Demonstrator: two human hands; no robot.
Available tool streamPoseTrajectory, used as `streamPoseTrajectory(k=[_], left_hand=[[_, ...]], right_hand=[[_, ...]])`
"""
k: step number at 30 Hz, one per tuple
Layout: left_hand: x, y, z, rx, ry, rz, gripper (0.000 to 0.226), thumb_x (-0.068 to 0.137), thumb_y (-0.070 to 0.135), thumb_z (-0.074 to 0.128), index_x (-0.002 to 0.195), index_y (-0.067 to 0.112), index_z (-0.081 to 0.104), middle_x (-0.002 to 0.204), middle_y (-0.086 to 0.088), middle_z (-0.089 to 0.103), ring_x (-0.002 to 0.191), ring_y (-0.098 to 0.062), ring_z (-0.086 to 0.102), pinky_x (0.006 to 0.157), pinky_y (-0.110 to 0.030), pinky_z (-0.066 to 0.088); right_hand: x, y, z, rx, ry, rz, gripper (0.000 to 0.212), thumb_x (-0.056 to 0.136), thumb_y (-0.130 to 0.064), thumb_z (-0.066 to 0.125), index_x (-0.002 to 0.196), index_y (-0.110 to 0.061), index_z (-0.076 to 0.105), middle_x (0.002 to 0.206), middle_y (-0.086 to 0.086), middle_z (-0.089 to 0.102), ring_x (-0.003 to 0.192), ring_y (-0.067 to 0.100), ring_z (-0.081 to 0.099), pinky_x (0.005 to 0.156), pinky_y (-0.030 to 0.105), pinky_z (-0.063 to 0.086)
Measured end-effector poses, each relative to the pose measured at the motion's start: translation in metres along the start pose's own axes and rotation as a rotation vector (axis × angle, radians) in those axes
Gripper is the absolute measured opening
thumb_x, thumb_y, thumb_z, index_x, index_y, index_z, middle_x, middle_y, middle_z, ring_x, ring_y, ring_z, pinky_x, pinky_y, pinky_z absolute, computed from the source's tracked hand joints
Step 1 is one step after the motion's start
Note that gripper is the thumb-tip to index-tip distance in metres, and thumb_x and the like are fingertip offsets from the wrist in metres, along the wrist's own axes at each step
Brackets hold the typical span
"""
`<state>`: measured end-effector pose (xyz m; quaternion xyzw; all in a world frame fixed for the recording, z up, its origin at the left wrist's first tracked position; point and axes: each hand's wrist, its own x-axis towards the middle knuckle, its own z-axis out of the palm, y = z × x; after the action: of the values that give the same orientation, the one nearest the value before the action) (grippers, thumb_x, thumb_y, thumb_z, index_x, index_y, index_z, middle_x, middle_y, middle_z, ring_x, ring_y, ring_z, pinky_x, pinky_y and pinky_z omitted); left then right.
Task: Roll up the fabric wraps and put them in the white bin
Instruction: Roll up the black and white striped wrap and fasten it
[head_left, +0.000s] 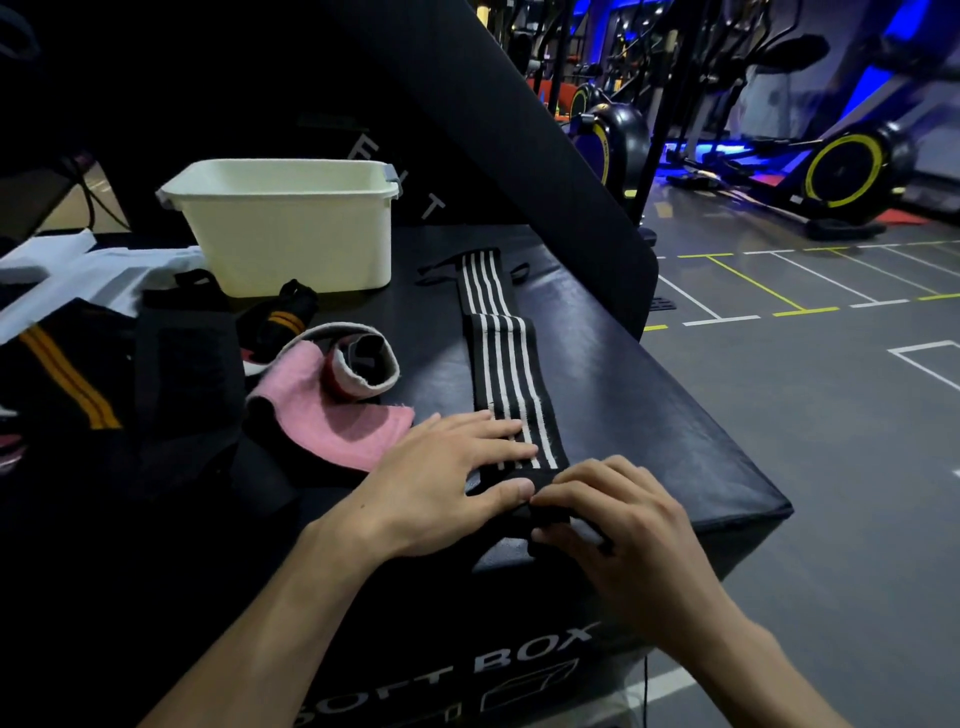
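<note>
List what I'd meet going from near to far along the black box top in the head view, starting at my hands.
Right hand pinching the wrap's near end → left hand flat on it → black fabric wrap with white stripes → white plastic bin.

A black wrap with white stripes (506, 364) is lying flat, unrolled, right of the white bin (283, 228).

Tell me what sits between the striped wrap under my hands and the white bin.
Nothing visible blocks it. The striped wrap lies stretched out on the black box top, its far end pointing just right of the white bin. The pink-lined wrap and orange-striped roll lie off to the left.
</note>
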<state>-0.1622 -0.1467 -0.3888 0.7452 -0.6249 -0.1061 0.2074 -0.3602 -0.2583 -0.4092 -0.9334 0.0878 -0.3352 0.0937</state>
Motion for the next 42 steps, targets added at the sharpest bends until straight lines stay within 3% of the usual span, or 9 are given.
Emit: streamPoseTrajectory(k=[5,10,15,18,20,23,30,35,42], left_hand=[[0.0,-0.001,0.004,0.0,0.055,0.018,0.064,0.086,0.076,0.026,0.139,0.053,0.055,0.155,0.027,0.042,0.15,0.002,0.027,0.124,-0.046,0.023],[-0.009,0.002,0.004,0.032,0.159,0.102,0.05,0.089,0.07,0.042,0.125,0.048,0.069,0.142,0.023,0.056,0.134,-0.001,0.043,0.113,-0.037,0.038],[-0.011,0.01,0.006,0.068,0.013,0.035,0.038,0.091,0.071,0.038,0.12,0.049,0.052,0.163,0.025,0.029,0.153,0.0,0.016,0.127,-0.041,0.013],[0.003,0.014,-0.002,0.11,-0.01,-0.04,0.018,0.102,0.054,0.04,0.112,0.04,0.044,0.16,0.019,0.037,0.149,-0.001,0.026,0.126,-0.049,0.013],[0.021,0.011,-0.008,0.173,-0.043,-0.073,0.032,0.106,0.051,0.035,0.134,0.037,0.044,0.161,0.013,0.037,0.15,-0.006,0.026,0.126,-0.053,0.012],[0.055,-0.001,-0.019,0.285,-0.146,-0.14,0.059,0.108,0.055,0.026,0.162,0.034,0.018,0.171,0.015,0.01,0.157,-0.008,0.008,0.127,-0.051,0.005],[0.123,-0.03,-0.031,0.329,-0.2,-0.271,0.059,0.109,0.052,0.018,0.164,0.031,0.013,0.172,0.009,0.004,0.159,-0.023,0.008,0.126,-0.054,0.01],[0.149,-0.048,-0.027,0.26,-0.151,-0.284,0.061,0.109,0.043,0.026,0.165,0.023,0.012,0.173,0.001,0.003,0.159,-0.027,0.006,0.126,-0.051,0.007],[0.148,-0.059,-0.02,0.156,0.075,-0.192,0.052,0.106,0.046,0.043,0.154,0.024,0.044,0.163,-0.003,0.037,0.151,-0.025,0.032,0.122,-0.045,0.026]], right_hand=[[0.008,0.002,0.0,0.013,-0.048,-0.032,0.023,0.096,-0.04,0.058,0.101,-0.023,0.072,0.096,-0.011,0.065,0.084,0.015,0.059,0.07,0.037,0.05],[0.011,0.008,-0.015,0.233,-0.196,0.003,0.013,0.097,-0.043,0.057,0.101,-0.035,0.067,0.094,-0.02,0.06,0.088,0.002,0.056,0.074,0.028,0.048],[0.008,0.009,-0.023,0.352,-0.25,0.057,0.015,0.099,-0.036,0.059,0.096,-0.025,0.07,0.086,-0.017,0.061,0.079,0.007,0.061,0.069,0.016,0.041],[0.011,0.007,-0.024,0.365,-0.272,0.082,0.018,0.1,-0.035,0.059,0.093,-0.023,0.07,0.083,-0.013,0.061,0.076,0.01,0.061,0.067,0.016,0.04],[0.012,0.006,-0.025,0.365,-0.289,0.091,0.017,0.101,-0.034,0.059,0.093,-0.023,0.069,0.083,-0.011,0.062,0.078,0.011,0.061,0.068,0.017,0.042],[0.013,0.007,-0.027,0.374,-0.311,0.097,0.016,0.101,-0.034,0.059,0.093,-0.023,0.069,0.084,-0.01,0.063,0.079,0.012,0.062,0.07,0.021,0.045],[0.012,0.007,-0.026,0.401,-0.303,0.119,0.017,0.099,-0.035,0.059,0.092,-0.023,0.069,0.085,-0.012,0.061,0.081,0.012,0.061,0.071,0.02,0.043],[0.011,0.007,-0.024,0.381,-0.286,0.128,0.017,0.099,-0.038,0.058,0.092,-0.026,0.068,0.088,-0.014,0.059,0.087,0.011,0.059,0.075,0.02,0.042],[0.01,0.003,-0.015,0.325,-0.211,0.153,0.018,0.099,-0.038,0.057,0.087,-0.028,0.067,0.09,-0.015,0.05,0.093,0.01,0.053,0.079,0.016,0.038]])
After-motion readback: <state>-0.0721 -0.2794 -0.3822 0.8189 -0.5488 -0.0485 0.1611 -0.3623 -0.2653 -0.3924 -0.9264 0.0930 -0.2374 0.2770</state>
